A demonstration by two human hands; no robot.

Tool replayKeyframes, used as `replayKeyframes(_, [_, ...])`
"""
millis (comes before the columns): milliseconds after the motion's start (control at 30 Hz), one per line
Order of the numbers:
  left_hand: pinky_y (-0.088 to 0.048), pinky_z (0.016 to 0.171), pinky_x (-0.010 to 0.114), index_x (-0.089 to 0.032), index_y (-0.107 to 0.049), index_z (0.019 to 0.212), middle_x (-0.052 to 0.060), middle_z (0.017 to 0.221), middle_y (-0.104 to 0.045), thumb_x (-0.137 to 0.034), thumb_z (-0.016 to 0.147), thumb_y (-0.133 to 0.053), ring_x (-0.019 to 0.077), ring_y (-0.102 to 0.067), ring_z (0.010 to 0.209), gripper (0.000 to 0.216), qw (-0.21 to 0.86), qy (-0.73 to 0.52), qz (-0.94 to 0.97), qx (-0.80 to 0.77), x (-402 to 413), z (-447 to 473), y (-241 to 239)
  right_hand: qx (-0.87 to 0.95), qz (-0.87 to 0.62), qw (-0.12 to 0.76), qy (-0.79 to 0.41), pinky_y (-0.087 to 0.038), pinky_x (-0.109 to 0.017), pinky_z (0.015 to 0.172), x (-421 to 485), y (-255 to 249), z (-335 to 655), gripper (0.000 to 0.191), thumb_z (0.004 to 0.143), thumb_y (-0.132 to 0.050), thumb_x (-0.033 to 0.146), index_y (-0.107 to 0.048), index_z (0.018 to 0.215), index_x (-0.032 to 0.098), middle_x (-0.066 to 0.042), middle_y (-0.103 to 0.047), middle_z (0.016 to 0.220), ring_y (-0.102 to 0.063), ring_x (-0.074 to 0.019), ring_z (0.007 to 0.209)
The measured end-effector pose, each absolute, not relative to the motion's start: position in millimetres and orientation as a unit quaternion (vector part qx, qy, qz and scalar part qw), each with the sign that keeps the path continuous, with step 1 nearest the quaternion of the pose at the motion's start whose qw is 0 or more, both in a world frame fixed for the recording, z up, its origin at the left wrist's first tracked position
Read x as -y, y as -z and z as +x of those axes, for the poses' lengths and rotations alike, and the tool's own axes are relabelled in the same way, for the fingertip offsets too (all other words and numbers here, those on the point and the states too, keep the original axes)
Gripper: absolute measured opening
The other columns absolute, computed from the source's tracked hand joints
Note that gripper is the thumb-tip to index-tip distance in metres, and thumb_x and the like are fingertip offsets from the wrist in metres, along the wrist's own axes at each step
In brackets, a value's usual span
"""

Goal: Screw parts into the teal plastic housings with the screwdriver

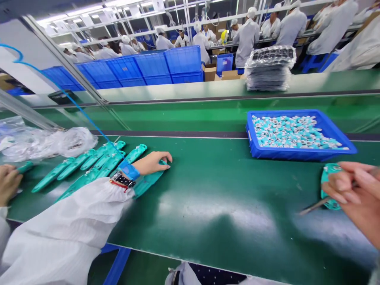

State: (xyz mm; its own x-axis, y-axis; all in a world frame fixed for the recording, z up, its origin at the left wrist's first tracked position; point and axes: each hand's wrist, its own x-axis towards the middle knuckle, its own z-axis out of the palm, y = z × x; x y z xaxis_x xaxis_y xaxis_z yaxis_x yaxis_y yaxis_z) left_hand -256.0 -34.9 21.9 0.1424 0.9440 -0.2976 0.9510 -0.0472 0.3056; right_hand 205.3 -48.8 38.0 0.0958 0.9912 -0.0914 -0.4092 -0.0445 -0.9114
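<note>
My left hand (152,163), with a blue strap and a watch at the wrist, has its fingers curled round the end of a long teal plastic casing (147,185). The casing slants down below the palm. Far to the right, the fingers of my right hand (353,186) are closed round a slim metal tool (314,206), its blurred tip pointing left. Behind those fingers is another teal plastic piece (329,170), partly hidden; whether it is held or lies on the table I cannot tell. Several similar teal casings (78,160) lie side by side left of my left hand.
A blue bin (299,153) full of small teal-and-white parts stands at the back right. A co-worker's hand (8,182) holds a teal piece at the left edge. Plastic bags (68,142) lie behind the casings. A blue cord (74,103) runs down to my wrist strap.
</note>
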Motion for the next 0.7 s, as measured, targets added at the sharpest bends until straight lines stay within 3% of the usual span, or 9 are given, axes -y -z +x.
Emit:
replayKeyframes(133, [-0.043,0.08,0.026,-0.015,-0.059,0.091,0.005,0.093,-0.064,-0.043,0.076,-0.049,0.0164,-0.058,0.087,0.034,0.287,-0.107,0.761,-0.572,7.7,-194.7,-9.3,0.404,-0.394,0.566,-0.601,-0.033,-0.027,0.048,52.2,-63.4,163.3,0.016,0.08,-0.055,0.034,-0.066,0.083,0.022,0.001,-0.039,0.05,-0.036,-0.011,0.051])
replayKeyframes(333, [-0.043,0.077,0.023,-0.014,-0.061,0.092,0.004,0.085,-0.066,-0.036,0.086,-0.04,0.0129,-0.059,0.081,0.032,0.354,-0.206,0.792,-0.454,-17.4,-89.4,12.7,0.45,-0.245,0.569,-0.643,-0.021,-0.022,0.041,48.8,-69.5,128.7,0.047,0.085,-0.042,0.055,-0.041,0.054,0.018,0.006,-0.018,0.045,-0.018,-0.0071,0.04])
replayKeyframes(500, [-0.039,0.067,0.024,-0.016,-0.062,0.085,0.002,0.08,-0.066,-0.043,0.089,-0.034,0.013,-0.058,0.073,0.039,0.296,-0.2,0.842,-0.403,-18.9,-30.3,20.6,0.478,-0.191,0.613,-0.6,-0.012,-0.02,0.036,43.6,-62.1,110.6,0.054,0.085,-0.036,0.059,-0.025,0.053,0.018,0.008,-0.008,0.045,-0.007,-0.005,0.036])
replayKeyframes(700, [-0.031,0.056,0.025,-0.02,-0.062,0.088,0.003,0.084,-0.066,-0.043,0.09,-0.028,0.0173,-0.059,0.074,0.041,0.203,-0.117,0.879,-0.416,-12.8,-14.3,9.7,0.465,-0.237,0.63,-0.575,-0.011,-0.02,0.036,48.1,-56.6,99.6,0.054,0.084,-0.044,0.056,-0.026,0.051,0.018,0.008,-0.011,0.045,-0.012,-0.0041,0.036])
